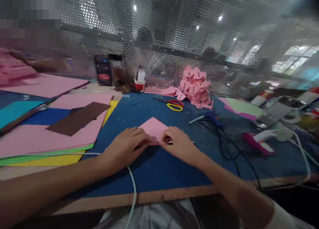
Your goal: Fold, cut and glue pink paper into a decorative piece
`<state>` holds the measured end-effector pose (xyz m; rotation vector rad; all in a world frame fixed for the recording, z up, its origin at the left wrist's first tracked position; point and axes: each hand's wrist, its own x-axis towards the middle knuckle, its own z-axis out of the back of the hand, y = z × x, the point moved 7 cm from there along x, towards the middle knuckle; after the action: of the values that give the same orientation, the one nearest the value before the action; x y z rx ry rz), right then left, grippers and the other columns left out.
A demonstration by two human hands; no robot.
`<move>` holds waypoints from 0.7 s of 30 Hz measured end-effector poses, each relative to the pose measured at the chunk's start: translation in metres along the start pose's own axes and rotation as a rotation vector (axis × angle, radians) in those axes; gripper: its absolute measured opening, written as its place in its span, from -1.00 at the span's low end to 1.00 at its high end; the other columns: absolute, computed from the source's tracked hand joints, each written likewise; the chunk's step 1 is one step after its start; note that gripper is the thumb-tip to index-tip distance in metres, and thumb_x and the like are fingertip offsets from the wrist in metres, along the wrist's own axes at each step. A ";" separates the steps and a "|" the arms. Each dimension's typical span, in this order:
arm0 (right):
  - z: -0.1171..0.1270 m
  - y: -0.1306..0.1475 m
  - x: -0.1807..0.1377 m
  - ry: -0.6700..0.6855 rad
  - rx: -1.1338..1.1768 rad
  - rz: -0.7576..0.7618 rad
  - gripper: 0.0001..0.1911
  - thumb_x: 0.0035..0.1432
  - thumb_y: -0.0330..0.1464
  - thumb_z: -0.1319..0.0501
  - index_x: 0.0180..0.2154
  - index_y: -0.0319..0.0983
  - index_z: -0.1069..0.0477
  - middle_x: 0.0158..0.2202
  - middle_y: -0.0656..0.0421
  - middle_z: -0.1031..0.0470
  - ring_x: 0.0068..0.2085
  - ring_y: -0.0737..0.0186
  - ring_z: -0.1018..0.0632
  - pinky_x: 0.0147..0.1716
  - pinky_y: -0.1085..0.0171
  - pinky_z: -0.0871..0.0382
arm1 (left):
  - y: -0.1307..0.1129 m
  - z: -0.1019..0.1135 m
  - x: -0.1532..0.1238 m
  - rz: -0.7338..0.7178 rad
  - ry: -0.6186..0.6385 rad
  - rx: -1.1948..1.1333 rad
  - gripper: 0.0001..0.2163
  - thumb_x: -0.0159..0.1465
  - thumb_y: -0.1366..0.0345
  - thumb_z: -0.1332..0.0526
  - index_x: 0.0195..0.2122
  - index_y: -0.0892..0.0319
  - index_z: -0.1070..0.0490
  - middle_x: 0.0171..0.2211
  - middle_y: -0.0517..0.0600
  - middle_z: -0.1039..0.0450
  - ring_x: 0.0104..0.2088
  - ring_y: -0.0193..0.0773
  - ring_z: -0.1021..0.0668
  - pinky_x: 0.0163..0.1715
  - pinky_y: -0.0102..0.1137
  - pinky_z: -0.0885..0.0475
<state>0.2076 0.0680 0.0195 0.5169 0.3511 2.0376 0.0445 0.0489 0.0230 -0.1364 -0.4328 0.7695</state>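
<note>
A small pink sheet of paper (pixel 154 128) lies on the blue table surface, its peak pointing away from me. It looks folded, with a straight near edge. My left hand (pixel 129 143) is closed at its left side, fingertips on the near edge. On the right, my right hand (pixel 178 142) has thumb and forefinger pinched on the same paper near that edge. Both hands hide its side corners. Beyond the paper lie scissors (pixel 174 106) with red and yellow handles.
A pile of pink paper cutouts (pixel 194 86) stands at the back. Coloured sheets (pixel 45 136) with a brown strip (pixel 79 118) cover the left. A blue glue gun (pixel 213 118) and its black cord lie at right. A white cable (pixel 133 185) crosses the table's front edge.
</note>
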 end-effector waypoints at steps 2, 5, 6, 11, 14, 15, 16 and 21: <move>-0.001 0.001 0.000 0.007 0.000 -0.003 -0.89 0.21 -0.32 -0.31 -0.35 -0.20 -0.48 -0.29 0.19 -0.49 -0.20 0.22 -0.43 -0.21 0.26 -0.23 | -0.009 0.000 -0.003 -0.072 0.005 -0.012 -0.75 0.42 0.41 -0.12 0.05 0.07 -0.47 -0.09 0.01 -0.52 -0.05 -0.15 -0.51 -0.03 -0.20 -0.41; -0.001 0.004 -0.001 0.008 -0.003 -0.001 -0.88 0.20 -0.30 -0.33 -0.35 -0.20 -0.48 -0.28 0.19 -0.49 -0.19 0.22 -0.43 -0.21 0.26 -0.23 | -0.018 -0.001 -0.006 -0.149 0.013 -0.001 -0.74 0.44 0.39 -0.09 0.06 0.06 -0.46 -0.05 0.03 -0.50 -0.03 -0.16 -0.50 -0.03 -0.21 -0.42; 0.000 0.004 -0.001 0.004 -0.005 0.000 -0.88 0.20 -0.29 -0.33 -0.34 -0.20 -0.48 -0.28 0.19 -0.49 -0.19 0.23 -0.43 -0.20 0.26 -0.23 | -0.019 -0.001 -0.007 -0.165 0.017 0.010 -0.76 0.44 0.38 -0.09 0.04 0.08 -0.48 -0.04 0.04 -0.50 -0.03 -0.15 -0.50 -0.03 -0.21 -0.42; 0.002 0.006 -0.001 0.025 0.004 -0.001 -0.86 0.23 -0.28 -0.33 -0.33 -0.20 -0.49 -0.27 0.19 -0.50 -0.18 0.23 -0.44 -0.18 0.26 -0.23 | -0.017 -0.004 -0.008 -0.191 0.041 0.040 -0.78 0.45 0.37 -0.07 -0.04 0.13 -0.51 -0.05 0.07 -0.49 -0.05 -0.14 -0.49 -0.04 -0.22 -0.44; 0.004 0.005 -0.001 0.064 0.019 0.000 -0.87 0.22 -0.28 -0.35 -0.32 -0.21 -0.51 -0.26 0.18 -0.51 -0.17 0.23 -0.45 -0.17 0.27 -0.24 | -0.016 -0.004 -0.008 -0.193 0.048 0.052 -0.77 0.45 0.37 -0.07 -0.01 0.12 -0.50 -0.04 0.07 -0.49 -0.05 -0.14 -0.49 -0.04 -0.21 -0.45; 0.006 0.004 -0.002 0.074 0.022 0.003 -0.88 0.21 -0.29 -0.35 -0.32 -0.21 -0.51 -0.26 0.18 -0.51 -0.18 0.24 -0.45 -0.17 0.28 -0.25 | -0.016 -0.004 -0.008 -0.195 0.049 0.055 -0.76 0.44 0.37 -0.07 0.01 0.11 -0.50 -0.04 0.07 -0.49 -0.05 -0.14 -0.49 -0.03 -0.20 -0.45; 0.007 0.003 -0.002 0.082 0.026 0.007 -0.89 0.20 -0.30 -0.36 -0.31 -0.21 -0.52 -0.27 0.19 -0.51 -0.18 0.24 -0.45 -0.18 0.28 -0.25 | -0.017 -0.004 -0.008 -0.196 0.048 0.056 -0.76 0.44 0.37 -0.07 0.02 0.11 -0.49 -0.04 0.07 -0.49 -0.04 -0.14 -0.48 -0.03 -0.20 -0.45; 0.009 -0.005 -0.004 0.115 0.056 0.009 -0.93 0.20 -0.34 -0.36 -0.31 -0.20 -0.53 -0.29 0.21 -0.51 -0.21 0.26 -0.46 -0.20 0.30 -0.25 | -0.017 -0.004 -0.008 -0.197 0.056 0.072 -0.74 0.45 0.35 -0.06 0.05 0.09 -0.48 -0.03 0.06 -0.49 -0.03 -0.14 -0.48 -0.01 -0.20 -0.45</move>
<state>0.2175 0.0671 0.0243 0.4365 0.4765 2.0763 0.0521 0.0315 0.0214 -0.0466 -0.3584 0.5850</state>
